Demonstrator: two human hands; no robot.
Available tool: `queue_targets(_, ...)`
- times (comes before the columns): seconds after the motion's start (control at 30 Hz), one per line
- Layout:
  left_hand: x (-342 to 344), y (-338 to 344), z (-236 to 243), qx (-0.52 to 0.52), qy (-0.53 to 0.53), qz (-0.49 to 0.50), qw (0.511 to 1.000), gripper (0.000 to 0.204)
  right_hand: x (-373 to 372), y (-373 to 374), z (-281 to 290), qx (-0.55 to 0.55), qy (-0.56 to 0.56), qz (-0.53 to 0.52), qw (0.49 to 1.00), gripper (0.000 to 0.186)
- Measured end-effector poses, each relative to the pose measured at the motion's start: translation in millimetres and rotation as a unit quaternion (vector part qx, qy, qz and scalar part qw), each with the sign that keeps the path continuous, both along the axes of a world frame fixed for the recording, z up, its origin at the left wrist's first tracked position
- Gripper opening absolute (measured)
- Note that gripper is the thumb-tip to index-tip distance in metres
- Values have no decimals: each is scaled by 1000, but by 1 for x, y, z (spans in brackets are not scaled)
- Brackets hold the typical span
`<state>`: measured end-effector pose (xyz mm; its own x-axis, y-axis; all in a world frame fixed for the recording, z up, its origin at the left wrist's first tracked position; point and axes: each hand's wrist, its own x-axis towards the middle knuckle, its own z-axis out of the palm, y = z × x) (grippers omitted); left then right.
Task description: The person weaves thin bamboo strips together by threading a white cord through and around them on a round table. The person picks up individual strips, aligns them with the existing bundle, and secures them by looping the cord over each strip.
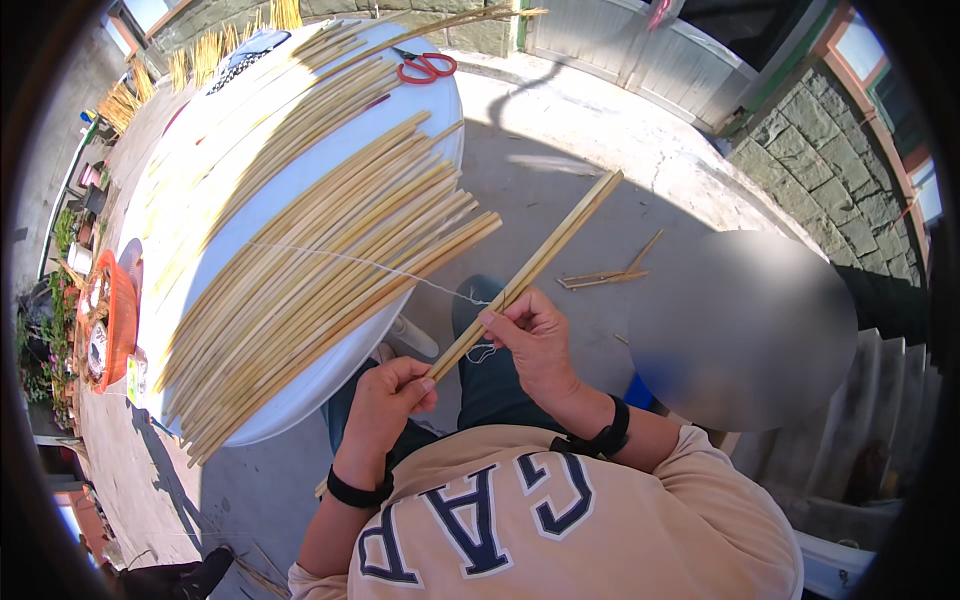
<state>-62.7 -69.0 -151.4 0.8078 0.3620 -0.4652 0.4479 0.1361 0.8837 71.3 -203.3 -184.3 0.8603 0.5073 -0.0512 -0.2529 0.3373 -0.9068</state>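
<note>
Space is opening right of the white surface [437, 100].
Held stalks [556, 243] are slanting through it, a thread [380, 265] is stretching over the surface's right edge, and laid-out stalks [330, 270] are filling the surface's near part.

A round grey blur [742, 330] covers the right side, and I cannot say what is behind it. The left grip [383, 403] hides the lower part of the held stalks [564, 240], and the right grip [537, 348] covers a piece of their middle. The thread [400, 272] becomes too fine to follow over the stalks on the bench [432, 98]. Strong sun makes the farther stalks there pale and unclear. What lies in the orange basin [126, 325] is too small to tell. The lower edge cuts the shirt [660, 530].
</note>
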Motion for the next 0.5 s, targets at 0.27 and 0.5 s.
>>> queue_targets(0.27,3,-2,4,14,4,2,1000,10,3,-1,0,-8,-9,6,1000,19)
queue_targets(0.5,4,-1,5,17,-4,-5,1000,10,2,-1,-1,-4,-9,-7,1000,20)
